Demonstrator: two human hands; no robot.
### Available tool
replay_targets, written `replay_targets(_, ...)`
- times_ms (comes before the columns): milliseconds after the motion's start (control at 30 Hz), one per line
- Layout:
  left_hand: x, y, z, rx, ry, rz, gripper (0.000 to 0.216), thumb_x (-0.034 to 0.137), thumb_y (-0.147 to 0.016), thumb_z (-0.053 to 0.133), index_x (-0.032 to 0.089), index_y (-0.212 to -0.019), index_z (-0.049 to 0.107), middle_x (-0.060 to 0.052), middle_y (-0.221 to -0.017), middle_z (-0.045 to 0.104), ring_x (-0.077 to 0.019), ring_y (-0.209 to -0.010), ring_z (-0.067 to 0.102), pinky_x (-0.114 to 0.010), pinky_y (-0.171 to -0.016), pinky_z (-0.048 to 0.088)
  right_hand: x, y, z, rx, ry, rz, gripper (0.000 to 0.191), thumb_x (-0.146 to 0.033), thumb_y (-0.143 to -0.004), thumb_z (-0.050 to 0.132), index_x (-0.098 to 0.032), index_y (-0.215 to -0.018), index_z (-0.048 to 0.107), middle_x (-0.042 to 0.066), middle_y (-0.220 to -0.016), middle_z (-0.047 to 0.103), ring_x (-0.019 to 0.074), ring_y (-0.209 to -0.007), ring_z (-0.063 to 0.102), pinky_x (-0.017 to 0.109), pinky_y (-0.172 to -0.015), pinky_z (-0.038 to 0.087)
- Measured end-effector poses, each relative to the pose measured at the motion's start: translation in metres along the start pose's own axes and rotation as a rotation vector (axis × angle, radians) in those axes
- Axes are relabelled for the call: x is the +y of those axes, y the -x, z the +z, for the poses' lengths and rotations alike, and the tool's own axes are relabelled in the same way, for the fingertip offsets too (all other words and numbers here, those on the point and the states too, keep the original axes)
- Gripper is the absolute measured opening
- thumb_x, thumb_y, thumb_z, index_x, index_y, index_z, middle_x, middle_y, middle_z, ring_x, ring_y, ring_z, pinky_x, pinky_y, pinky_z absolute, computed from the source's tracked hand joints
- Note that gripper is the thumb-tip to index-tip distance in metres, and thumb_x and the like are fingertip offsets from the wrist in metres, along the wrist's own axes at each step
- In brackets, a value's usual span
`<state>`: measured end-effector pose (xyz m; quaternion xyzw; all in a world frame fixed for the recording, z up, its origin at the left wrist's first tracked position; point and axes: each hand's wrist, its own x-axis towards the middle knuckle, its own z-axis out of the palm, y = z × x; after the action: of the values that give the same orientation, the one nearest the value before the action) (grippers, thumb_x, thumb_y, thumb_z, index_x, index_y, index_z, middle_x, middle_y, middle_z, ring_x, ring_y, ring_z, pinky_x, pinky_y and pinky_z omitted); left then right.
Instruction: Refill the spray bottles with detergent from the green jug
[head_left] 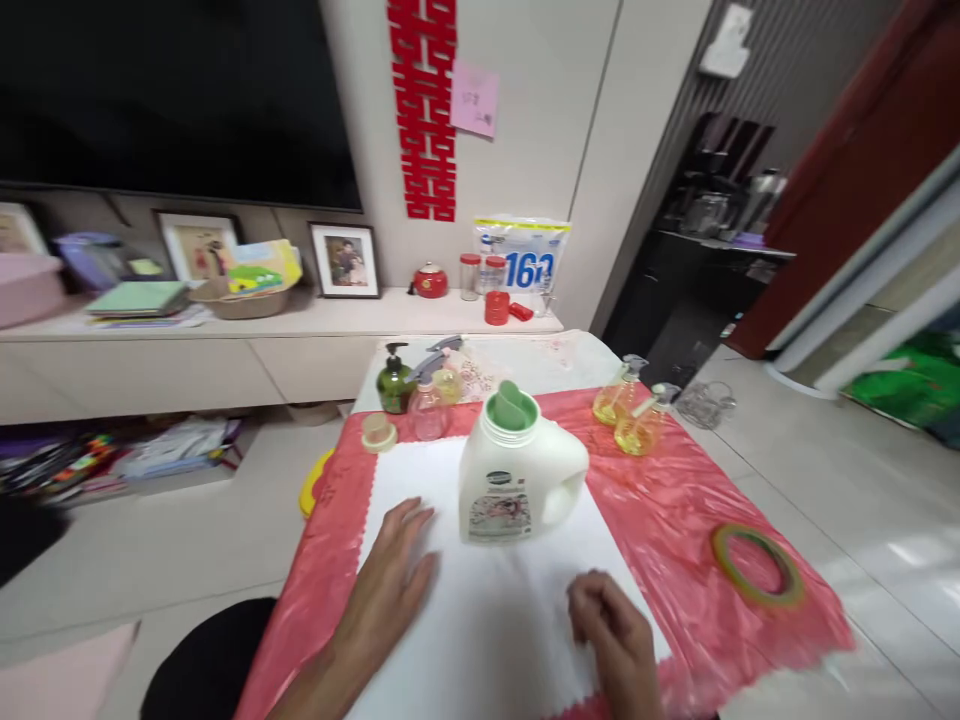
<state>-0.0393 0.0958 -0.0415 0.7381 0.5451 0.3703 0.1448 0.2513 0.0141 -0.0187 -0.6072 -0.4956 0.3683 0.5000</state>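
Observation:
A white laundry detergent jug point(495, 490) stands upright on a white sheet point(480, 640), with its handle to the right. Its mouth is uncapped and shows a green pouring spout point(511, 408). My left hand point(394, 570) rests on the sheet, left of the jug and apart from it, fingers spread and holding nothing. To the right and nearer me, my right hand point(615, 625) is curled into a loose fist, with nothing visible in it. A pale cap point(379, 433) lies beyond my left hand, at the sheet's far left corner.
Red plastic point(697, 490) covers the table. A green pump bottle point(393, 382) and pink spray bottle point(430, 412) stand far left; spray bottles with yellow liquid point(637, 432) stand right. A tape roll point(756, 565) lies near the right edge. Behind is a low cabinet point(330, 318).

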Motion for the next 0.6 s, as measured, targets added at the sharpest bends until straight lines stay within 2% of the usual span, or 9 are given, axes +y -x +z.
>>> replay_targets(33,-0.002,0.018,-0.002,-0.005,-0.022,0.006,0.041,0.026,-0.096,0.05,0.028,-0.136,0.057,-0.01,-0.145,0.056,-0.0276,-0.133,0.059,-0.047,-0.109,0.054,-0.007,-0.014,-0.013,0.148,0.05,-0.011,0.056,-0.07,-0.083,0.064,-0.014,-0.08,0.063,0.004,-0.067,0.053,0.0135,-0.062,0.052,0.023,-0.059,0.045)
replay_targets(100,-0.005,0.049,-0.004,0.006,-0.073,0.024,0.041,0.029,-0.098,0.05,0.03,-0.138,0.056,-0.009,-0.145,0.057,-0.0272,-0.132,0.061,-0.044,-0.105,0.057,-0.015,-0.049,-0.043,0.328,0.089,-0.009,0.063,-0.071,-0.077,0.067,-0.013,-0.101,0.066,0.009,-0.091,0.064,0.0186,-0.082,0.06,0.028,-0.074,0.052)
replay_targets(167,-0.007,0.072,-0.003,-0.036,-0.108,0.06,0.045,0.031,-0.097,0.054,0.03,-0.142,0.054,-0.009,-0.147,0.058,-0.0263,-0.131,0.062,-0.04,-0.103,0.059,-0.017,-0.09,-0.071,0.465,0.12,-0.007,0.074,-0.069,-0.076,0.068,-0.014,-0.125,0.061,0.012,-0.122,0.061,0.0234,-0.108,0.059,0.033,-0.092,0.051)
replay_targets(233,-0.009,0.086,0.001,-0.022,-0.133,0.061,0.047,0.031,-0.097,0.056,0.027,-0.143,0.053,-0.01,-0.148,0.058,-0.026,-0.13,0.063,-0.038,-0.103,0.06,-0.014,-0.132,-0.093,0.557,0.163,0.011,0.086,-0.061,-0.073,0.073,-0.013,-0.141,0.052,0.014,-0.135,0.054,0.0267,-0.119,0.054,0.039,-0.101,0.048)
replay_targets(333,-0.012,0.096,0.007,0.022,-0.183,0.1,0.047,0.028,-0.097,0.057,0.026,-0.144,0.052,-0.01,-0.146,0.06,-0.0256,-0.13,0.064,-0.036,-0.102,0.06,-0.005,-0.188,-0.112,0.606,0.224,0.049,0.093,-0.043,-0.07,0.083,-0.01,-0.147,0.044,0.017,-0.14,0.048,0.0288,-0.124,0.05,0.047,-0.11,0.041)
replay_targets(400,-0.015,0.097,0.01,0.031,-0.23,0.158,0.049,0.026,-0.097,0.057,0.027,-0.145,0.05,-0.01,-0.145,0.061,-0.0249,-0.128,0.065,-0.035,-0.101,0.062,0.001,-0.214,-0.117,0.6,0.241,0.054,0.074,-0.042,-0.083,0.077,-0.013,-0.143,0.046,0.015,-0.139,0.047,0.0265,-0.123,0.05,0.047,-0.109,0.042)
replay_targets(467,-0.018,0.098,0.011,0.037,-0.276,0.206,0.051,0.025,-0.096,0.057,0.026,-0.146,0.049,-0.01,-0.145,0.061,-0.0246,-0.127,0.066,-0.034,-0.099,0.063,0.007,-0.232,-0.117,0.592,0.247,0.048,0.059,-0.043,-0.092,0.071,-0.014,-0.138,0.049,0.012,-0.134,0.05,0.0248,-0.12,0.051,0.045,-0.107,0.044)
replay_targets(600,-0.022,0.097,0.011,0.054,-0.349,0.283,0.048,0.025,-0.096,0.057,0.023,-0.143,0.051,-0.011,-0.14,0.065,-0.0252,-0.124,0.068,-0.034,-0.097,0.063,0.018,-0.247,-0.111,0.578,0.231,0.028,0.054,-0.043,-0.096,0.068,-0.014,-0.137,0.05,0.01,-0.127,0.053,0.0226,-0.114,0.055,0.043,-0.103,0.048)
